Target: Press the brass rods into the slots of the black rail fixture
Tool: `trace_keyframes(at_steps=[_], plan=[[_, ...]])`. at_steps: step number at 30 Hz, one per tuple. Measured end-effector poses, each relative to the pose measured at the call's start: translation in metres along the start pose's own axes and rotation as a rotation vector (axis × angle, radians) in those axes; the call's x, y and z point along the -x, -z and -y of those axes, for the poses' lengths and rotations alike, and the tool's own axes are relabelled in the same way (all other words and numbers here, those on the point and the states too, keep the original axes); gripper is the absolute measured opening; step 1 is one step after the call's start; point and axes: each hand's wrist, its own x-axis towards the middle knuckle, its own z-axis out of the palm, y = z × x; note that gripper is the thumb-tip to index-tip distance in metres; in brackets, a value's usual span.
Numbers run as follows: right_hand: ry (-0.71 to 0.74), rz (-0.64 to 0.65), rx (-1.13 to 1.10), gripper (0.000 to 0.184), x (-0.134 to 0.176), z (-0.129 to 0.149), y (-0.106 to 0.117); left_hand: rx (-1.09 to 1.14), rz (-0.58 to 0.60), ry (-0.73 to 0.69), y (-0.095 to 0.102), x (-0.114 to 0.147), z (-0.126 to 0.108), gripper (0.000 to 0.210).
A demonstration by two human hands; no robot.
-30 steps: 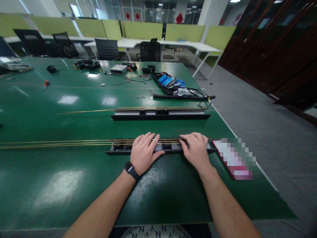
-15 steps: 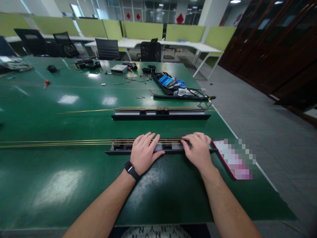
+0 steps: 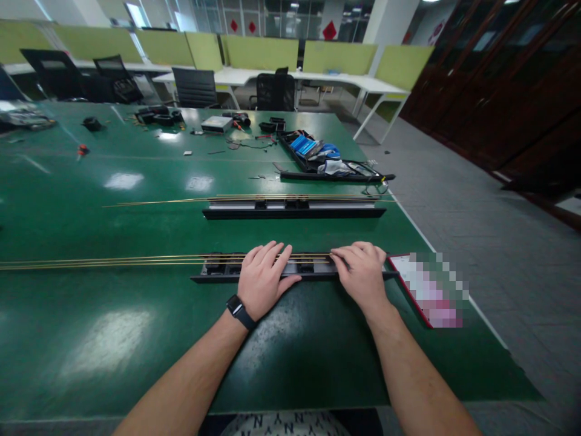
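Observation:
Near me on the green table lies a black channel (image 3: 312, 278) with a grey inside and several black blocks (image 3: 306, 266) in it. Thin brass rods (image 3: 149, 260) run lengthwise over it and stretch far out to the left. My left hand (image 3: 263, 278), wearing a dark watch (image 3: 239, 310), lies across the rods and channel with its fingers stretched out. Toward the channel's right end, my right hand (image 3: 362, 270) has thumb and fingertips pinched together at the end of a brass rod; its other fingers are curled, and the exact grip is partly hidden.
Beyond lies a second black channel (image 3: 295, 214) with brass rods over it. Farther back are a black tray (image 3: 297, 154) of blue and white items, a white box (image 3: 216, 125) and loose tools. A red-edged sheet (image 3: 417, 290), partly pixelated, lies at the right near the table edge.
Both hands keep nearly the same places on the channel and rods. The whole view has shifted very slightly; nothing else visibly differs.

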Motion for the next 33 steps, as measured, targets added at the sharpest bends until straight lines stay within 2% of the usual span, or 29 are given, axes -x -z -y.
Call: trace_keyframes(at_steps=[5,11,18,27,33], plan=[[0.030,0.015,-0.015,0.012,0.000,0.008,-0.002,-0.003,0.014,0.004,0.000,0.001,0.000,0.061],[-0.035,0.001,0.008,0.009,0.001,-0.001,0.002,0.002,0.026,0.008,0.001,0.000,-0.001,0.061],[0.021,0.036,-0.054,0.013,-0.001,0.005,0.000,0.009,0.014,0.008,0.001,0.000,-0.001,0.060],[-0.013,0.003,-0.024,0.006,0.001,-0.004,0.002,0.000,0.023,0.014,0.000,0.000,-0.001,0.062],[0.030,0.032,-0.053,0.012,-0.001,0.004,-0.002,0.003,0.019,0.014,0.001,0.000,-0.001,0.061]])
